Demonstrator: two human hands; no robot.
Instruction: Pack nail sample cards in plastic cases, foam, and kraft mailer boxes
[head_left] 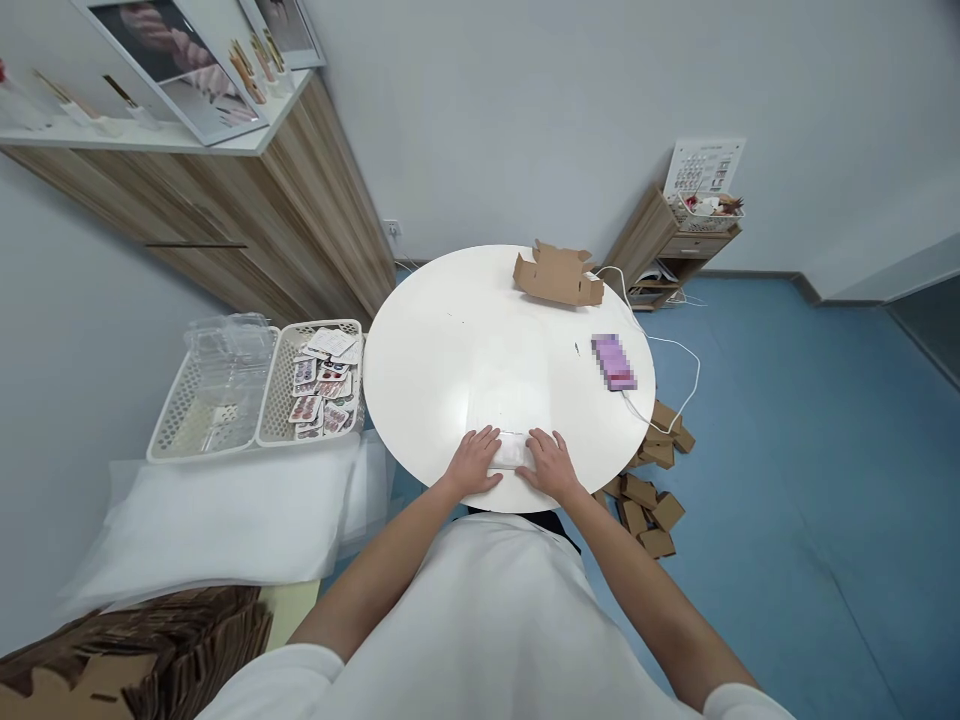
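Observation:
My left hand (474,460) and my right hand (550,463) lie side by side at the near edge of a round white table (465,340). Both press flat, fingers stretched, on a small white packet (512,450) between them. Each hand covers one end of the packet; only its middle shows. An open brown cardboard box (559,274) sits at the table's far side. A blurred purple phone-like item (613,362) lies to the right, with a white cable running off the edge.
Two white baskets (259,385) stand left of the table, one with clear plastic trays, one with several nail-art cards. White foam sheets (217,525) and stacked flat cardboard (142,640) lie nearer left. Folded small boxes (652,490) litter the blue floor at right. Wooden cabinets stand behind.

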